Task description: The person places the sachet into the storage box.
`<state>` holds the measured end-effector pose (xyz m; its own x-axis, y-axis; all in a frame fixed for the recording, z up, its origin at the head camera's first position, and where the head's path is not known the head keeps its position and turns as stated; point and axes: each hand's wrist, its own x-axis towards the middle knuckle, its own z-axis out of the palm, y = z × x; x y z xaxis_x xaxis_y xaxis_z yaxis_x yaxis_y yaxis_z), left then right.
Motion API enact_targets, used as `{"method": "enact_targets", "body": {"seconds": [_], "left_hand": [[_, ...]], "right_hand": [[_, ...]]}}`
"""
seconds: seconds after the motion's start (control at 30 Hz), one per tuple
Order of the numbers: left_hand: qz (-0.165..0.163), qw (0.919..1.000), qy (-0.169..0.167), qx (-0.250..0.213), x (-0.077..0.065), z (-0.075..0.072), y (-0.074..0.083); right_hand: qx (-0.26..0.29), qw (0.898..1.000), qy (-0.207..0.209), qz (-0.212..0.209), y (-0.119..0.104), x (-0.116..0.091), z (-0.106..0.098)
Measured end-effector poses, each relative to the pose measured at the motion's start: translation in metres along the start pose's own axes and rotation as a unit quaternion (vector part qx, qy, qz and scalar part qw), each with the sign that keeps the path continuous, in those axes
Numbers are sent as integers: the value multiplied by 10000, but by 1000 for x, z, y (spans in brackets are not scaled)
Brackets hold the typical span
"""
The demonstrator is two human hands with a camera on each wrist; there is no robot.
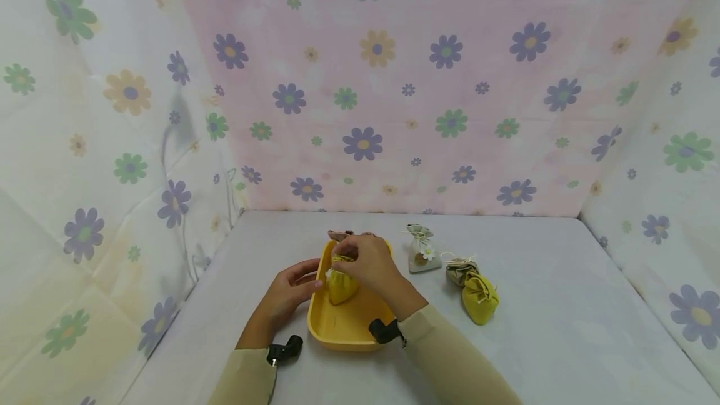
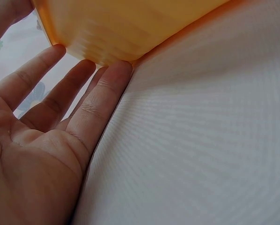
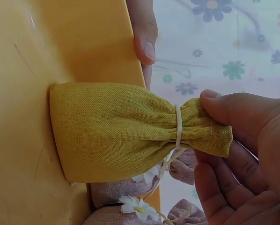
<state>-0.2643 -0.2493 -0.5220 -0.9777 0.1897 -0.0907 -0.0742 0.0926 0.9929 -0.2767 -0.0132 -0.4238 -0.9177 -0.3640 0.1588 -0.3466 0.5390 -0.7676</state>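
A yellow cloth pouch (image 3: 107,131), its neck tied with pale cord, stands in a yellow plastic tray (image 1: 349,330). My right hand (image 1: 368,264) pinches the gathered top of the pouch between thumb and fingers; the pouch's base is against the tray floor in the right wrist view. On the tray's left side is my left hand (image 1: 289,292), its fairly straight fingers (image 2: 100,101) touching the outer wall and the thumb at the rim. Mauve pouches (image 3: 116,192) with white flowers lie at the tray's far end, partly hidden by my right hand in the head view.
Right of the tray stands a grey pouch (image 1: 423,258) with a white flower. Nearer lie a brown pouch (image 1: 458,272) and another yellow pouch (image 1: 480,302), side by side. Flowered cloth walls (image 1: 394,99) enclose the white table (image 1: 562,305) at the back and sides.
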Motion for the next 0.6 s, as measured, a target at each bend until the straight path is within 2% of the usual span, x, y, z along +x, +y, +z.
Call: {"method": "enact_targets", "body": {"seconds": [0.27,0.6], "left_hand": [[-16,10000,24,74,0,0,0],[-70,9999,87,19,0,0,0]], "right_hand": [[99,9998,-60,-157,1,-3,-7],[57,9985,181,-517,-1,-9,-15]]}}
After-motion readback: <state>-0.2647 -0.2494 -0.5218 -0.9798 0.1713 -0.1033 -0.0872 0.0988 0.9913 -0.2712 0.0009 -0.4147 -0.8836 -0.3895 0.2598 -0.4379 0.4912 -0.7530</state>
